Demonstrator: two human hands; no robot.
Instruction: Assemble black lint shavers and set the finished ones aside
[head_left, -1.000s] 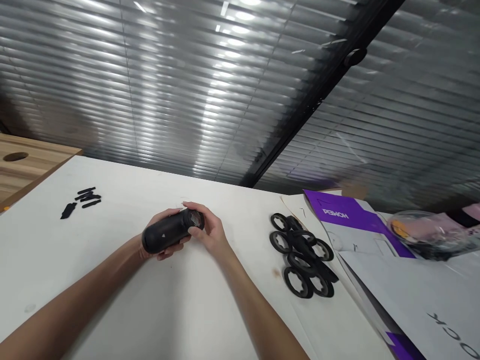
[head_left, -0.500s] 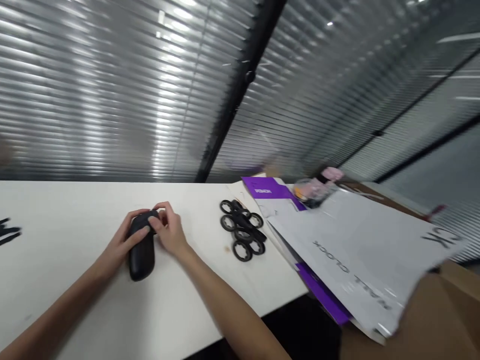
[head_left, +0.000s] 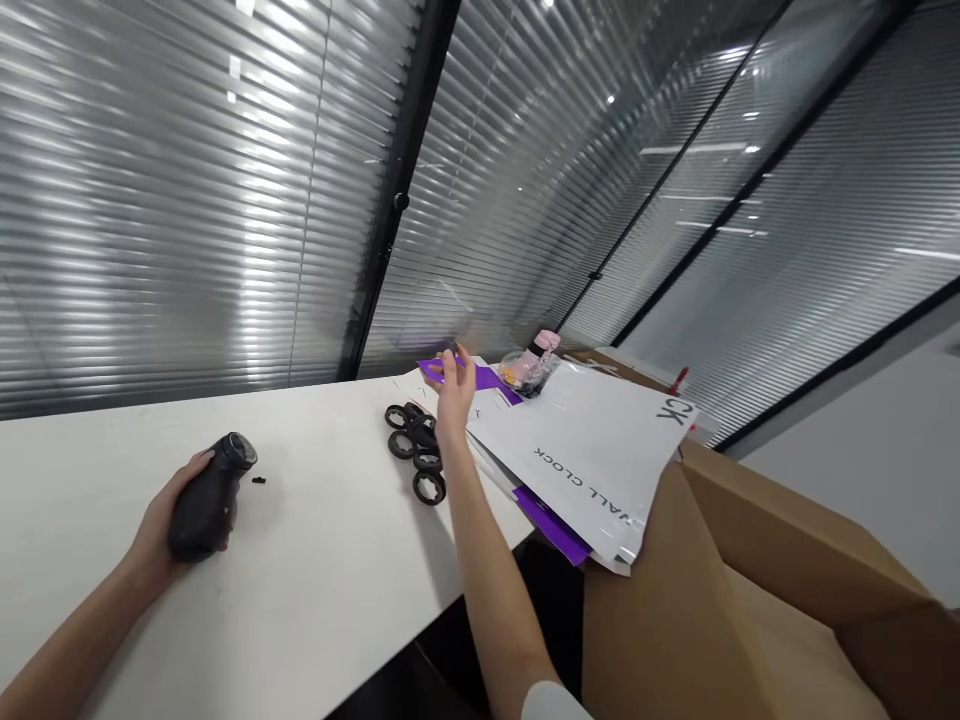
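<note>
My left hand [head_left: 161,525] is wrapped round a black, rounded handheld device [head_left: 202,505], tilted over the table. Its round end [head_left: 240,450] faces up to the right and shows a grey inner surface. A tiny black piece [head_left: 259,480] lies on the table beside it. My right hand [head_left: 455,385] is stretched out to the far right, raised in front of a purple sheet [head_left: 487,378]. Its fingers are curled, and something small and dark shows at their tips, too unclear to name. Several black notched rings [head_left: 429,488] lie in a pile below that hand, partly hidden by the forearm.
A white bag printed WALL CLOCK [head_left: 577,430] covers part of the white table's [head_left: 315,560] right side. Behind it sits a clear bag with a pink item [head_left: 541,348]. An open cardboard box [head_left: 652,610] stands at the right. Glass with blinds [head_left: 187,220] runs behind the table.
Both hands were together on the black device. Now my right hand has left it and moved far right past the rings, while my left hand keeps the device. The view has turned right.
</note>
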